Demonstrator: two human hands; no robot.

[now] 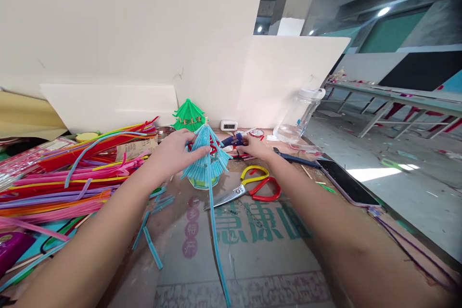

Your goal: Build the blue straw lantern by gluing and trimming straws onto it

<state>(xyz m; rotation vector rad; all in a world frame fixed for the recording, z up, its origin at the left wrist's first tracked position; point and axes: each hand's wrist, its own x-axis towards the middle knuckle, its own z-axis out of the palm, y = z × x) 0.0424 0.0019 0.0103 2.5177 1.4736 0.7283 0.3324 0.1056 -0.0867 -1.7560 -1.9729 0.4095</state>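
Observation:
My left hand (182,148) is closed on a light-blue pipe-cleaner pagoda model (204,166), with the thumb across its upper roof. One long light-blue pipe cleaner (216,240) trails from it toward me over the board. Just right of the model, my right hand (254,147) has its fingers round a dark-blue glue gun (233,140), which is partly hidden. Between my arms lie scissors (236,193) with one yellow and one red handle. Cut light-blue pipe-cleaner pieces (153,248) are scattered left of the trailing strand.
A green pipe-cleaner pagoda (188,115) stands behind. Bundles of coloured pipe cleaners (90,168) pile up at left. A small digital clock (228,125), a clear water bottle (298,115) and a phone (348,183) line the back and right. White boards (126,33) wall off the rear.

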